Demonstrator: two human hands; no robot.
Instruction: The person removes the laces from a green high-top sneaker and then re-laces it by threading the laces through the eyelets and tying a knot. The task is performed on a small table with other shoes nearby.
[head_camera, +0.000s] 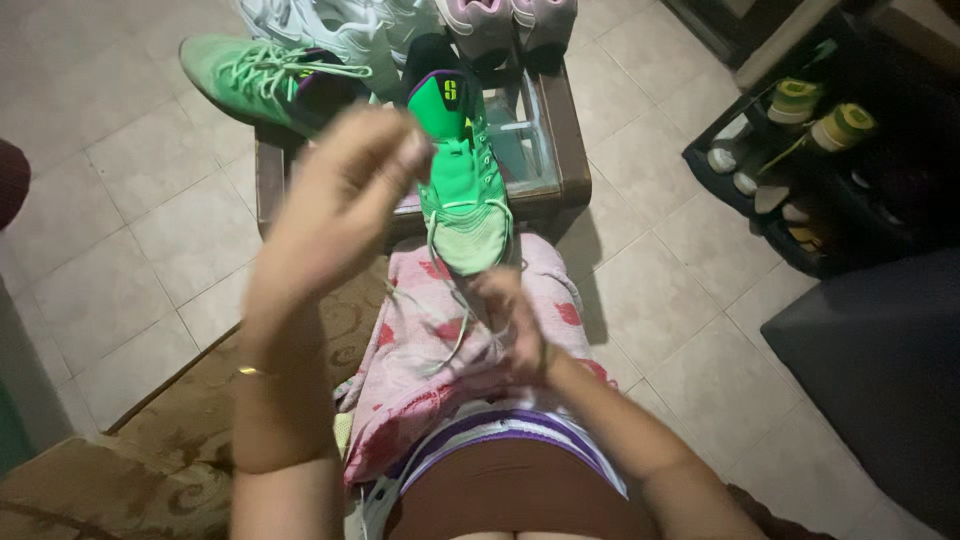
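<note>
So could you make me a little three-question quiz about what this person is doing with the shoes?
1. True or false: the green shoe on the person's lap lies on a pink patterned cloth.
2. Which hand is raised, pulling a lace upward? A) the left hand B) the right hand C) neither
3. Fill in: the second green shoe rests on a small ______ in front of the person.

Key
1. True. Its toe rests on the cloth, with the right hand just below it at the pale lace.
2. A.
3. Table. It is wood-framed, and white and pink shoes sit at its far edge.
</note>
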